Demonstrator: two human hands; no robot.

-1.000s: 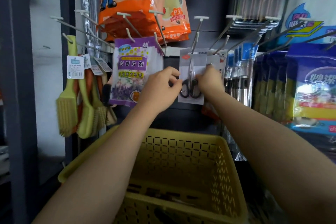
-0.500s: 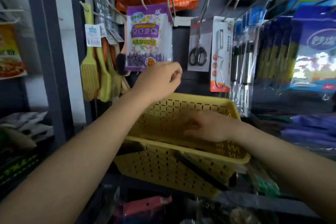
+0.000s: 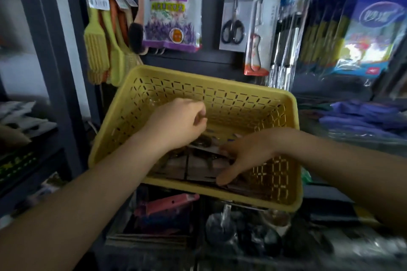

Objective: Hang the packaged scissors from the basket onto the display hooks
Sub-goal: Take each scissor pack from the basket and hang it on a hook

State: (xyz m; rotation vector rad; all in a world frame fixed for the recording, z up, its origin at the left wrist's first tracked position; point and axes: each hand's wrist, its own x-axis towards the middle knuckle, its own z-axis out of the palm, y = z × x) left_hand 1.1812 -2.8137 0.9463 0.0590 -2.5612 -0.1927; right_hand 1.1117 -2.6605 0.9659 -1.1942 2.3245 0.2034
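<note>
One packaged scissors (image 3: 233, 17), black handles on a grey card, hangs from a hook on the dark display panel. Below it stands a yellow perforated basket (image 3: 204, 78) with several more scissors packs (image 3: 198, 166) lying flat on its bottom. Both my hands are inside the basket. My left hand (image 3: 179, 124) hovers over the packs with its fingers curled and nothing visible in it. My right hand (image 3: 241, 157) lies low on the packs, thumb and fingers spread across one of them; no pack is lifted.
A purple sachet bag (image 3: 171, 6) and green brushes (image 3: 97, 44) hang left of the scissors. A carded peeler (image 3: 258, 28) and blue packets (image 3: 372, 24) hang on the right. Dark shelves with mixed goods, including a pink item (image 3: 169, 203), lie under the basket.
My hands let go of the hung scissors pack and dropped into the basket, the right first, then the left. The view tilted down.
</note>
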